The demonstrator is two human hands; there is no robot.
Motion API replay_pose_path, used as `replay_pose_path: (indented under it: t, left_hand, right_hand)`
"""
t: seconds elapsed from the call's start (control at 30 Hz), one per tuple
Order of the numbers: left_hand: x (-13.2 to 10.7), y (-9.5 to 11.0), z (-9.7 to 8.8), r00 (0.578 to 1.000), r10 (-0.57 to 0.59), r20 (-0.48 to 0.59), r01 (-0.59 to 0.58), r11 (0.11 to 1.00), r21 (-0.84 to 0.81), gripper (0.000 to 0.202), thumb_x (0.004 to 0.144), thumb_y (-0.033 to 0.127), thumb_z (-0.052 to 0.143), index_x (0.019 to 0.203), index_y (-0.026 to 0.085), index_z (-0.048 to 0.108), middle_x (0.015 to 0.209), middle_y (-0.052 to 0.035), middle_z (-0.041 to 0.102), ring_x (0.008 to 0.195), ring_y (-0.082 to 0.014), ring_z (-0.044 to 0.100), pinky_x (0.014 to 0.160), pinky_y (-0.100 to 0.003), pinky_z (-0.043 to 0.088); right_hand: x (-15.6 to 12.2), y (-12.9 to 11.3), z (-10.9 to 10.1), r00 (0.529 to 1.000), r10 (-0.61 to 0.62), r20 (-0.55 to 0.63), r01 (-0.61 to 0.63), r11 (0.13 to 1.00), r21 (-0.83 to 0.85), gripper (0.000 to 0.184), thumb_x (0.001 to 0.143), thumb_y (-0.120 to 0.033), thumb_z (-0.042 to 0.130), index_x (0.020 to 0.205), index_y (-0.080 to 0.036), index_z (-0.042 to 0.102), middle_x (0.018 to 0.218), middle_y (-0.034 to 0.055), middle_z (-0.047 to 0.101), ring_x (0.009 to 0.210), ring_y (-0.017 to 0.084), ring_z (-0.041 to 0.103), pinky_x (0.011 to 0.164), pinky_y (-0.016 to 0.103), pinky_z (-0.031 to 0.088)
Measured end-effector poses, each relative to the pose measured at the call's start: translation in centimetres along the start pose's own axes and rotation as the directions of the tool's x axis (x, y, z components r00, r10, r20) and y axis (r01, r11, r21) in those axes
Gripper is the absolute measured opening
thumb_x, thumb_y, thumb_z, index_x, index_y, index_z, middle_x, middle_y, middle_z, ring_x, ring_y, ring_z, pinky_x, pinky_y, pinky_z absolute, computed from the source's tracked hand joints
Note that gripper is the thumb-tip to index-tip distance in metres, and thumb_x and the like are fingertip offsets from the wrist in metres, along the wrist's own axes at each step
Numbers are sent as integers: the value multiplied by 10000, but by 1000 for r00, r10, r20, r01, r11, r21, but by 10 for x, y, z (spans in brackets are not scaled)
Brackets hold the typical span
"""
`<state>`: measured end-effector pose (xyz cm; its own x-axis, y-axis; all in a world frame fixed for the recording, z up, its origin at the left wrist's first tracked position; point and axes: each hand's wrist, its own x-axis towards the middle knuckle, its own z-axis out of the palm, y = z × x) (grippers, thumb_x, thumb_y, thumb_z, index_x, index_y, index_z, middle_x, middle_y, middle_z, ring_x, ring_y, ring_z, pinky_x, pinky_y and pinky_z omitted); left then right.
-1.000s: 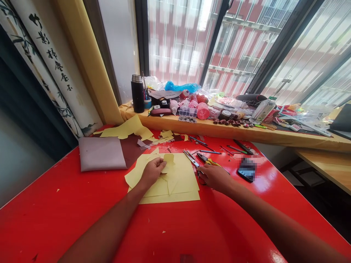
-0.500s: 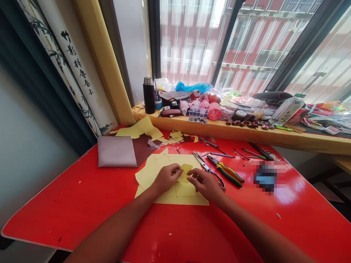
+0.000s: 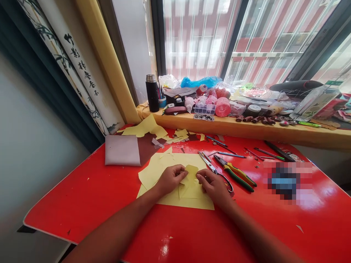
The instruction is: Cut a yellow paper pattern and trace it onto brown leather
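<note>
A small pale yellow cut piece [image 3: 191, 176] stands between my left hand [image 3: 171, 179] and my right hand [image 3: 214, 185], and the fingertips of both press on its edges. Beneath my hands lie overlapping pale yellow sheets [image 3: 175, 199] with ragged cut edges, partly hidden by my palms. Steel scissors [image 3: 210, 164] with looped handles lie just beyond my right hand, their handle tip close to my knuckles. Yellow-and-green handled pliers [image 3: 237, 177] rest to the right of the scissors.
The red table [image 3: 82, 208] holds a mauve pad [image 3: 122, 150], brown and yellow scraps, thin tools and a pixelated blurred object [image 3: 283, 180]. Behind its far edge, a yellow-covered windowsill [image 3: 233, 131] carries a black flask [image 3: 152, 93], pink twine [image 3: 222, 106] and several cluttered items.
My right hand has moved left from beside the scissors to the small yellow piece, with both hands now closer around it. The whole view has swung, shifting the table rightward in the picture.
</note>
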<state>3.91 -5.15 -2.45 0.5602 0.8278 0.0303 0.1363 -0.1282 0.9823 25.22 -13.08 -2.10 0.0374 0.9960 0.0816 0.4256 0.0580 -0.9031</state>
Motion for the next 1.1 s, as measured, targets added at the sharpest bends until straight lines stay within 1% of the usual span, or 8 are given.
replay_pose_path:
  t: [0.17,0.27,0.4,0.47,0.53,0.57,0.8,1.1]
  left_hand:
    - [-4,1,8,998,19,53,-23,996,84,327,970,501,646,881,191,696,708,29,565,626,-125,449,588,-263,371]
    - [-1,2,0,997,40,59,-45,995,87,363,964,544,660,1020,194,740,838,-21,704,721,-162,594,666,-284,457]
    - [25,5,-43,971,46,-235,-1,982,188,470,973,585,606,1234,206,698,1105,-105,786,932,-239,725,825,-354,552]
    - [48,6,-71,957,52,-287,98,870,484,389,954,492,638,1214,212,709,1182,-110,778,1024,-264,725,886,-369,552]
    - [73,7,-93,962,12,-274,208,620,757,337,939,421,656,1216,238,714,1267,-96,755,1102,-283,712,927,-372,544]
    - [85,7,-101,960,3,-281,228,573,787,316,920,401,683,1182,228,726,1278,-115,745,1157,-308,694,959,-380,533]
    - [142,-5,-115,964,-43,-261,253,445,859,223,865,421,729,978,229,728,1183,-148,746,1213,-355,644,973,-389,516]
    - [163,-14,-127,976,-101,-192,217,403,889,157,832,380,745,856,246,666,1060,-108,766,1050,-325,691,847,-370,518]
  right_hand:
    - [-1,1,0,1000,-20,14,20,999,-35,326,995,-466,598,748,-257,557,620,-23,627,498,183,600,520,287,438]
    - [-1,0,0,999,-32,11,32,998,-50,319,999,-422,576,728,-262,517,580,-33,602,495,181,584,522,285,422]
    - [-3,0,0,999,-40,-3,40,998,-51,326,1011,-407,565,725,-266,497,539,-46,557,484,175,539,508,279,389]
    - [-4,0,0,999,-44,-14,43,998,-55,328,1010,-405,576,725,-266,492,547,-45,545,497,175,518,510,281,370]
    - [-5,-1,-1,998,-52,-21,50,997,-63,328,1007,-409,585,726,-265,494,563,-42,536,513,177,498,519,287,353]
    - [-5,-1,-1,998,-57,-22,56,996,-68,330,1008,-415,584,728,-264,497,569,-41,530,517,178,487,523,290,346]
    - [-5,1,-1,995,-96,-17,94,989,-114,352,1032,-439,549,732,-260,509,592,-27,520,558,184,464,552,303,321]
    - [-3,-2,-1,997,-78,29,82,985,-152,299,1007,-344,602,725,-249,583,612,-16,612,564,185,527,568,292,316]
